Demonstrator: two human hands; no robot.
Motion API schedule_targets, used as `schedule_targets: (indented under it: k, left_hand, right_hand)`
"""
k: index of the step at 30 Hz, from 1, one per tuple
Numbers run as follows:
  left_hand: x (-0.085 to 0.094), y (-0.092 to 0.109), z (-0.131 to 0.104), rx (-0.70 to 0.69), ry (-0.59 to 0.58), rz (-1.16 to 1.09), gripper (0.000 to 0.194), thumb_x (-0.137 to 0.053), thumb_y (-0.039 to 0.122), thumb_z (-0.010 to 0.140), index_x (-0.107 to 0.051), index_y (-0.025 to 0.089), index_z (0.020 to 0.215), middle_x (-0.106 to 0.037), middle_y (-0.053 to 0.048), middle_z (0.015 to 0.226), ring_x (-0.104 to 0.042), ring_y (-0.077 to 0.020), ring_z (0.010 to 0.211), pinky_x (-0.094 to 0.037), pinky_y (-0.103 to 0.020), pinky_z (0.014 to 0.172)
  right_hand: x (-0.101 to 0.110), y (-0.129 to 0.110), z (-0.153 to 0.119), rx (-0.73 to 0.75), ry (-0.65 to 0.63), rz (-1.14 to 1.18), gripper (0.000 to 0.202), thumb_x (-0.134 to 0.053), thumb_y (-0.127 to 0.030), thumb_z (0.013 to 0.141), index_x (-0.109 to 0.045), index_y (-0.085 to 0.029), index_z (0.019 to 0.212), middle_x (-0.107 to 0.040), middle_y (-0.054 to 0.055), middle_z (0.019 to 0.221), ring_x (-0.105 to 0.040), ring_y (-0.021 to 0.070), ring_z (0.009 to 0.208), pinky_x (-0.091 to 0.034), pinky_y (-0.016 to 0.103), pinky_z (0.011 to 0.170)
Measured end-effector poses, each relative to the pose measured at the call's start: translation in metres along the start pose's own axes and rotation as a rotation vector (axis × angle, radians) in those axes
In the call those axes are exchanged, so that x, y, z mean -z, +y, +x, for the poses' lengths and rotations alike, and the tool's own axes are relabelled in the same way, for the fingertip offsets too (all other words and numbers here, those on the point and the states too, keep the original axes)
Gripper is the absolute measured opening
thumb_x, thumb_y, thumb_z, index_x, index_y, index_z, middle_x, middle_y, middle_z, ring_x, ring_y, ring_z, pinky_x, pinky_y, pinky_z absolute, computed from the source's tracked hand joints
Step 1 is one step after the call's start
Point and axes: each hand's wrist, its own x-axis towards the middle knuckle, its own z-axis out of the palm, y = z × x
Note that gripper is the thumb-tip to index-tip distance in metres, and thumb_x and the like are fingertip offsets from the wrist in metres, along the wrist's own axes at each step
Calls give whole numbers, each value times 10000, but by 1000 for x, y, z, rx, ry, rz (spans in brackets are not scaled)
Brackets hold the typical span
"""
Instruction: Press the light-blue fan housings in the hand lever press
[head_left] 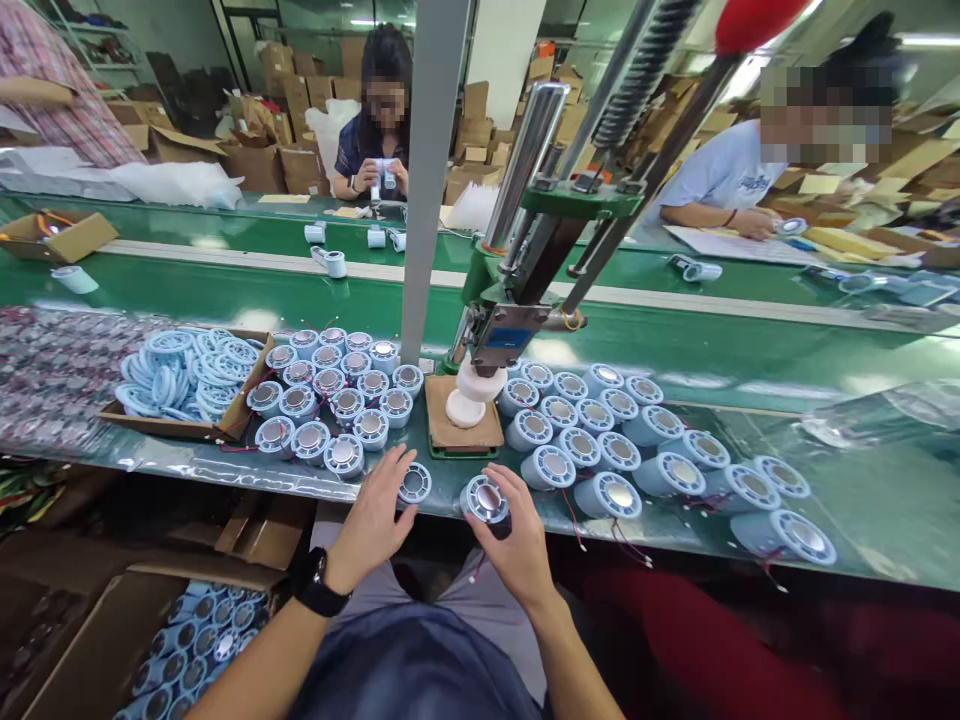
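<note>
While both hands rest low at the near edge of the green bench, the hand press [517, 330] stands on their far side, roughly midway between them. Its round white lower pad [465, 408] lies on a brown-topped base [444, 432], with a white upper pad [481, 382] above it. The right hand [514, 535] grips a light-blue cylinder [486, 498] between thumb and fingers; this piece lies near and slightly right of the lower pad, its long axis close to upright, its metal-disc face upward. Of the two hands, the right is the nearer to the pad. The left hand [379, 520] curves thumb and fingers about a light-blue ring-topped piece [415, 483] — whether they press on it cannot be told. Finished-looking rows of similar cylinders [555, 465] flank the press on the right, and others [330, 385] on the left, beside a carton of loose light-blue rings [244, 430]. The left piece's depth is hard to make out; the right palm hides part of the gripped cylinder's side — its underside is unseen.
</note>
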Motion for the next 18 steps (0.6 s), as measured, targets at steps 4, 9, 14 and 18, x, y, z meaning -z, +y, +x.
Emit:
schedule_targets:
  k: [4,9,14,18]
  left_hand:
    - [-9,3,3,62,68,53,531,-647,257,865,-513,202,1375,-600,-142,1362,-517,-329,1329,-445,-552,1101]
    - [1,27,10,22,184,-47,596,-632,310,905,-398,219,1445,-630,-123,1329,-631,-259,1197,-531,-421,1016]
    - [6,44,17,-93,65,32,733,-617,245,888,-266,233,1532,-653,-113,1274,-635,-270,1170,-537,-431,988]
    - [2,40,16,-44,75,-7,812,-621,214,871,-180,226,1553,-646,-107,1274,-628,-256,1182,-531,-417,996]
  right_hand:
    - [-12,4,-16,-134,62,-31,478,-665,-277,866,-533,-154,1308,-625,126,1235,-637,232,1138,-549,374,991]
    - [-47,-8,-12,-167,42,122,619,-652,-226,847,-438,-164,1425,-612,120,1293,-632,220,1175,-551,357,1004]
    - [-69,-12,-6,-145,44,229,693,-601,-148,830,-371,-172,1482,-601,124,1314,-628,212,1187,-545,353,1012]
    - [-71,-11,-5,-138,48,241,739,-600,-133,823,-332,-185,1509,-603,116,1312,-626,207,1189,-541,342,1013]
